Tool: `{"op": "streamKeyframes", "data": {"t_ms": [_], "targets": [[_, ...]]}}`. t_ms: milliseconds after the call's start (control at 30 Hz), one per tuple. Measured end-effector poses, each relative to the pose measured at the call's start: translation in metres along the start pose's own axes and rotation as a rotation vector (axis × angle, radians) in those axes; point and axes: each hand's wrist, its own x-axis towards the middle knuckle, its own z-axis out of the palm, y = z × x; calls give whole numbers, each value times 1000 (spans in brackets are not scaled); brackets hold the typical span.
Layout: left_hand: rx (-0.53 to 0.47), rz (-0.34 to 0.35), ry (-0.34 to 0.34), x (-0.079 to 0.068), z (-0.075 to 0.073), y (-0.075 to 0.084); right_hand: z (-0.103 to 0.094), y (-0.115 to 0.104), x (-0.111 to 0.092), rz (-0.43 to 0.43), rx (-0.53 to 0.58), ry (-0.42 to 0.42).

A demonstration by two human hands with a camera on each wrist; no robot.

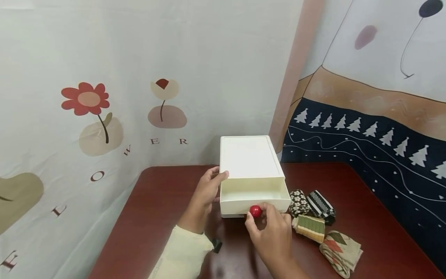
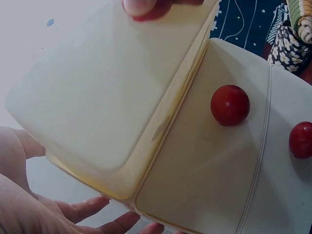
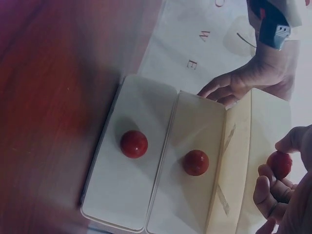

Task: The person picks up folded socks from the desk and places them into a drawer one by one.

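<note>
A white drawer box stands on the table, its top drawer pulled out. The inside that shows in the head view is bare. My right hand pinches the round red knob on that drawer's front between thumb and fingers. Against the box's left side rests my left hand, fingers extended along the wall and thumb on the top front corner. Below, in the right wrist view, the middle drawer and the bottom drawer are closed, each with its own red knob.
Right of the box lie several folded socks: a floral one, a black-and-white striped one, a green-and-yellow one and an argyle one. A printed cloth hangs behind the dark red table.
</note>
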Motion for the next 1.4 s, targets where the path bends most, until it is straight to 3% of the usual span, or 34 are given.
{"op": "streamKeyframes", "data": {"t_ms": [367, 600, 833, 967, 1067, 1133, 1300, 1400], "targets": [[14, 6, -10, -1, -4, -3, -12, -1, -13, -65, 13, 0], [9, 11, -28, 1, -4, -2, -22, 4, -18, -31, 83, -51], [34, 7, -43, 3, -8, -1, -40, 27, -15, -72, 135, 16], [59, 2, -41, 3, -9, -1, -54, 44, -12, -4, 59, 5], [66, -2, -48, 3, -8, -2, -64, 57, -9, 114, -71, -86], [67, -1, -52, 3, -8, -3, -70, 69, -5, 208, -157, -204], [73, 3, -59, 3, -8, -3, -74, 105, 7, 429, -274, -603], [82, 3, -69, 3, -8, -3, -75, 127, 13, 502, -299, -796]]}}
